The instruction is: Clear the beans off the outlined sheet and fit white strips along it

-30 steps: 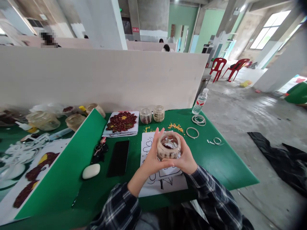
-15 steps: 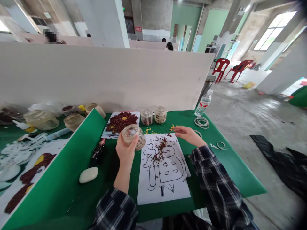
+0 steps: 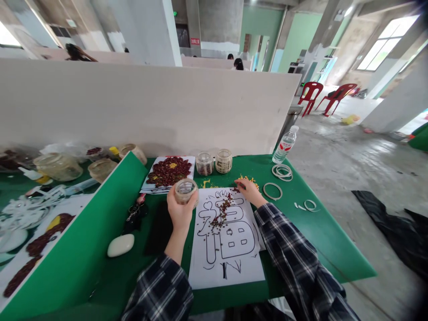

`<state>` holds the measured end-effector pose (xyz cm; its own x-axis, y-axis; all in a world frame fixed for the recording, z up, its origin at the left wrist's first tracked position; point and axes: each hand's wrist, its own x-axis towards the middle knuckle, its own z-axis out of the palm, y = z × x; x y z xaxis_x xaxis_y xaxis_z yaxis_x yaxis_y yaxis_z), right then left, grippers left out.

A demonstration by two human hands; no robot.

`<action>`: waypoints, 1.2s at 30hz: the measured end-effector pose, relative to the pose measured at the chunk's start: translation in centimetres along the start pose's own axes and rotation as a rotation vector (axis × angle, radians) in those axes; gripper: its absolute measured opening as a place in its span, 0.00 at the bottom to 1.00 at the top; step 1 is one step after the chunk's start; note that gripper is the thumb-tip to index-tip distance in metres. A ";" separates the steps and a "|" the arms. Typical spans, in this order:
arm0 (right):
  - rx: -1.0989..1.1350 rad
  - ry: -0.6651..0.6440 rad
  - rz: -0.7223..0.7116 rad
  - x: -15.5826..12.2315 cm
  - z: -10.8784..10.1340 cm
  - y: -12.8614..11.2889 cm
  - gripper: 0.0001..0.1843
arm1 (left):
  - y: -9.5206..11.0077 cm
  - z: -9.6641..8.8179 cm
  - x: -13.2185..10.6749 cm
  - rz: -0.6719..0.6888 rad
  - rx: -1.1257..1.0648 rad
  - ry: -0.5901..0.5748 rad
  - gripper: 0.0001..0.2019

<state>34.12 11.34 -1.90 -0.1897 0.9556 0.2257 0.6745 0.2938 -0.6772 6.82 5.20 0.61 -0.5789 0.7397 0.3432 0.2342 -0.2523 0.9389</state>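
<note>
My left hand is wrapped around a glass jar, held above the left top corner of a white paper sheet. The sheet bears a large outlined character, with small dark and reddish beans scattered over its upper middle. At the sheet's top right edge, my right hand has its fingertips drawn together beside a few red beans. Whatever may be between those fingertips is too small to make out. Yellow grains lie just behind this hand.
Two glass jars stand at the back, beside a bean-covered flower picture. On the right are a water bottle and several pale rings. A green divider, a white oval object and keys are on the left.
My right hand has moved left to the sheet's top edge, and its fingers have drawn together. The jar in my left hand has gone from tilted to more upright and slightly lower.
</note>
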 end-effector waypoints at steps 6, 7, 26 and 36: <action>-0.011 -0.080 0.010 1.2 0.2 0.8 0.15 | -0.5 0.4 -0.2 -0.010 0.016 -0.048 0.32; -0.011 -0.085 0.008 1.3 0.2 0.9 0.14 | -0.4 0.3 -0.2 0.002 0.034 -0.046 0.33; -0.051 -0.309 -0.177 2.3 -1.1 0.5 0.23 | -1.5 2.3 -4.4 0.453 0.604 -0.914 0.26; -0.022 -0.248 -0.103 2.0 -1.7 0.8 0.17 | -1.8 2.3 -4.6 0.303 0.611 -0.984 0.24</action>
<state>35.47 13.41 -0.78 -0.4254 0.8980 0.1123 0.6575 0.3920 -0.6435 10.82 3.72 -2.72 0.3481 0.9284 0.1302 0.7444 -0.3581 0.5636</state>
